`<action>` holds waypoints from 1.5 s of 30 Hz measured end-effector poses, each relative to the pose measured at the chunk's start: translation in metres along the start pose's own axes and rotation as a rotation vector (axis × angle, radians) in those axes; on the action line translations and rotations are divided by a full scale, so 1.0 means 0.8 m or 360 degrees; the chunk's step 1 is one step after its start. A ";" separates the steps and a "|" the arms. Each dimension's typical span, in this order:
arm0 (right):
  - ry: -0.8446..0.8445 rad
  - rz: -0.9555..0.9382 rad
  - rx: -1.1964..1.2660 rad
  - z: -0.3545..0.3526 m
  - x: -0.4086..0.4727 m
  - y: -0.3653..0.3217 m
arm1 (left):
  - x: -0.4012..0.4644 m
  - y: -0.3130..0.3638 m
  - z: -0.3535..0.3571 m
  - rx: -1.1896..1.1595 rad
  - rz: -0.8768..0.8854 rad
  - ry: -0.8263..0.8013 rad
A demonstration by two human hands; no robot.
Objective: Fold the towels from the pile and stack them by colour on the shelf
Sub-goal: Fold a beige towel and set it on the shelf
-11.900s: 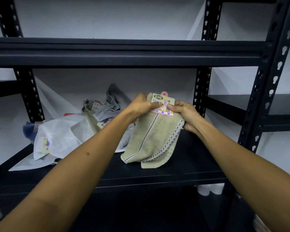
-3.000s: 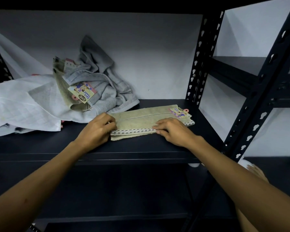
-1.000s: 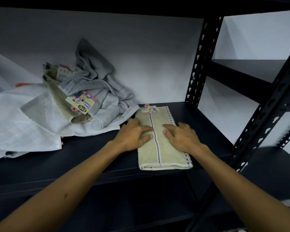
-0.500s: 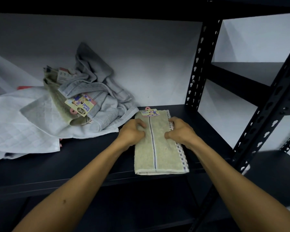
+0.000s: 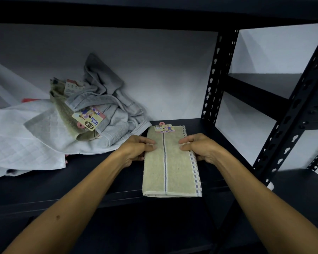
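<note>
Beige towel point(image 5: 170, 162), folded into a strip, lies on the shelf point(image 5: 92, 182) with its long axis running from front edge to wall, left hand point(image 5: 136, 150) and right hand point(image 5: 198, 148) each pinching one long side, the unfolded pile point(image 5: 62, 129) just beside the left.

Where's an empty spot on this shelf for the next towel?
Bare shelf shows in front of the pile, left of the green towel, and a narrower strip between it and the post. The back left is crowded.
</note>
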State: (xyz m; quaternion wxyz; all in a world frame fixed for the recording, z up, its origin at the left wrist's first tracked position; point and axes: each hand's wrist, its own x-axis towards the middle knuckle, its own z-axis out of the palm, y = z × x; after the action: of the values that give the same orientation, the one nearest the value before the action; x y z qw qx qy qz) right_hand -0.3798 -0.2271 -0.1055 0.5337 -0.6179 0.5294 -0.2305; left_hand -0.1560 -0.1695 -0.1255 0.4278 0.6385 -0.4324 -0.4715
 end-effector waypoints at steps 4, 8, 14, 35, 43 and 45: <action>0.0058 -0.0137 0.0102 -0.010 0.001 0.001 | -0.005 0.009 -0.006 -0.0105 0.0131 0.0037; 0.0019 -0.0300 0.0234 -0.036 -0.016 -0.025 | -0.019 0.044 -0.016 -0.0112 0.0334 0.0035; 0.0080 -0.0561 -0.0177 -0.065 -0.041 -0.070 | -0.037 0.106 -0.020 0.0384 0.0615 0.0234; 0.0730 -0.1499 -0.1051 -0.073 0.018 -0.016 | 0.011 0.057 0.004 0.1142 0.1681 0.0477; 0.0277 -0.1396 -0.1459 -0.060 -0.019 0.087 | -0.023 -0.049 0.005 0.1400 0.1616 -0.0126; 0.0153 -0.1345 -0.1460 -0.063 -0.027 0.079 | -0.028 -0.046 0.004 0.1314 0.1595 -0.0193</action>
State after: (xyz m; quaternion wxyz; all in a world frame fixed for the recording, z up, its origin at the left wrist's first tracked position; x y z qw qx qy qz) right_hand -0.4556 -0.2203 -0.1403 0.0525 -0.9291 0.3076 -0.1986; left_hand -0.1580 -0.1388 -0.1558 0.2904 0.4436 -0.8467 -0.0452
